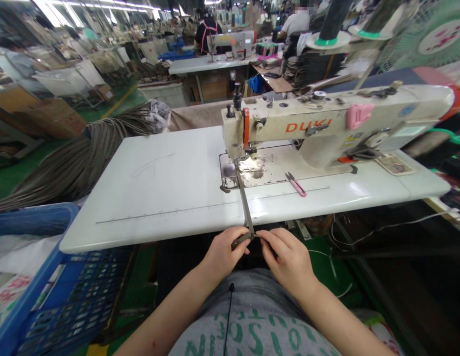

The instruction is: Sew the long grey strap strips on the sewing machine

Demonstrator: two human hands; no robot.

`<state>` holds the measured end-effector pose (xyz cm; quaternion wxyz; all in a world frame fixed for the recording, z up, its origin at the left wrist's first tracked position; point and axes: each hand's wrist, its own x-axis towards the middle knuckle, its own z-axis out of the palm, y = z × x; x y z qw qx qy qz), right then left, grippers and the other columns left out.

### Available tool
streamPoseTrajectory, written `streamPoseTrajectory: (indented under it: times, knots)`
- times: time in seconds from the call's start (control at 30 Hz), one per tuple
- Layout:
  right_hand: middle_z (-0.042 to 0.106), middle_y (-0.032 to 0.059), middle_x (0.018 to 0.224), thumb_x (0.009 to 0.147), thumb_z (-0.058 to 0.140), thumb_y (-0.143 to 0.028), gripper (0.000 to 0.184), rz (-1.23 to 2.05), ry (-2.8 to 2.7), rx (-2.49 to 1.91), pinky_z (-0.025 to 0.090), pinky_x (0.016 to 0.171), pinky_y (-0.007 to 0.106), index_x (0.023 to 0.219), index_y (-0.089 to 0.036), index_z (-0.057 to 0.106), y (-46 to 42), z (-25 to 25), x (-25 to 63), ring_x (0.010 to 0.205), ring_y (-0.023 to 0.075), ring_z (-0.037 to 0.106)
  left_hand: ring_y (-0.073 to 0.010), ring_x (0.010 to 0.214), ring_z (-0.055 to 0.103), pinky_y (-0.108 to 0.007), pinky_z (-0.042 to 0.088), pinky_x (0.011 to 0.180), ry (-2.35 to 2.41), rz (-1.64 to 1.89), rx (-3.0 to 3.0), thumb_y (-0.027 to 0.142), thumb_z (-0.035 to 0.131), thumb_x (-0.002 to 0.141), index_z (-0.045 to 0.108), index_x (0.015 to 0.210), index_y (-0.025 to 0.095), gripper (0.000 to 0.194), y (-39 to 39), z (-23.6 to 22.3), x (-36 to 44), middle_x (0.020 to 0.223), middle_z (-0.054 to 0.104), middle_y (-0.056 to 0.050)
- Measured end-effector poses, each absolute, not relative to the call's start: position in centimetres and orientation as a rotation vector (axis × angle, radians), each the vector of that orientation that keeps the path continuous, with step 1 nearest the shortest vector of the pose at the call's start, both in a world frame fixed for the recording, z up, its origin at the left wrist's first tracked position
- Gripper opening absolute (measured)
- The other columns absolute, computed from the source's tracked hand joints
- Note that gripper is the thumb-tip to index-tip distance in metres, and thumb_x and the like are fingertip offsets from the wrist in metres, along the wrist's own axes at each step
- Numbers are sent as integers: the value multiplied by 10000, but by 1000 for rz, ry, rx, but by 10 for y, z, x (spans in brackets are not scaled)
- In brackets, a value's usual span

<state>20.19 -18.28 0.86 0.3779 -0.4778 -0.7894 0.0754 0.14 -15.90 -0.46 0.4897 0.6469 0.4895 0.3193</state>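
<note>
A narrow grey-brown fabric strip (245, 201) runs from under the needle area of the sewing machine (282, 123) over the table's front edge. Just in front of that edge, my left hand (230, 249) is closed on the strip, a folded part of it showing between thumb and fingers. My right hand (287, 254) pinches the strip close beside, its fingertips nearly meeting those of the left. Pink-handled thread snips (297, 185) lie on the table to the right of the strip, near the machine bed.
The white sewing table (152, 183) has a ruler line along its front. A blue plastic basket (67, 277) stands at the left, below a bundle of long dark strips (77, 153). Thread cones (332, 24) and a green fan (434, 39) stand behind the machine. Other people sit farther back.
</note>
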Motion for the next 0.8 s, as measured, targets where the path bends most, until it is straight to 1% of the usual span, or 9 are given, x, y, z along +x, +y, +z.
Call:
streamPoseTrajectory:
  times: [0.1,0.2,0.3,0.47,0.53,0.63,0.67,0.77,0.8]
  knots:
    - [719,95,902,978,588,-89,236,224,-2033,-1180,580,720,360,1168,-175,699,-185,12,200,807,237,689,-131,707,731,-250,554,753,1208,798,1548,217,633,896,686,1039,217,152,-160,-3,2,961,718,-5]
    - [717,85,893,979,590,-97,241,340,-2012,-1139,580,707,347,1192,-176,672,-190,12,196,787,225,687,-171,862,742,-262,556,811,1118,785,1470,223,618,908,681,1070,213,175,-159,-2,2,958,739,-16]
    - [740,80,920,994,587,-124,218,464,-1997,-1137,584,721,342,1188,-192,660,-193,10,194,790,220,702,-199,1011,706,-297,533,922,1047,784,1459,238,596,935,688,1127,203,216,-158,-3,-1,1062,751,-43]
    - [734,69,929,1023,551,-165,144,564,-1883,-1242,577,762,352,1095,-219,663,-190,7,197,826,223,706,-203,1028,676,-311,513,928,971,757,1356,321,562,990,685,1166,195,249,-159,-5,-4,1093,738,-56]
    - [725,89,1019,1013,566,-179,180,596,-1795,-1300,579,789,365,1172,-212,643,-184,5,198,834,220,692,-197,1008,672,-311,508,916,946,764,1318,342,558,996,678,1155,194,248,-159,-4,-3,1082,738,-57]
    - [717,101,1145,978,609,-189,334,786,-1789,-1265,589,786,356,1312,-217,604,-176,2,200,808,201,683,-198,996,675,-325,506,927,901,792,1268,361,578,986,658,1169,193,261,-159,-1,-2,1078,741,-62]
    - [724,86,1104,969,620,-191,309,841,-1798,-1247,586,768,344,1277,-223,628,-173,0,200,797,199,680,-201,1006,677,-332,505,942,893,798,1267,362,589,979,654,1173,194,265,-158,0,-2,1088,741,-65]
    - [684,27,848,957,640,-204,65,846,-1784,-1271,535,685,313,987,-230,691,-172,0,200,754,202,648,-213,1034,684,-356,497,988,890,794,1287,338,624,950,656,1158,191,256,-158,0,-2,1073,737,-67]
    - [657,17,800,957,644,-208,56,823,-1775,-1282,513,664,307,926,-230,684,-173,2,200,737,200,632,-215,1034,684,-359,498,988,893,788,1287,323,641,933,656,1155,188,260,-158,0,-3,1058,734,-66]
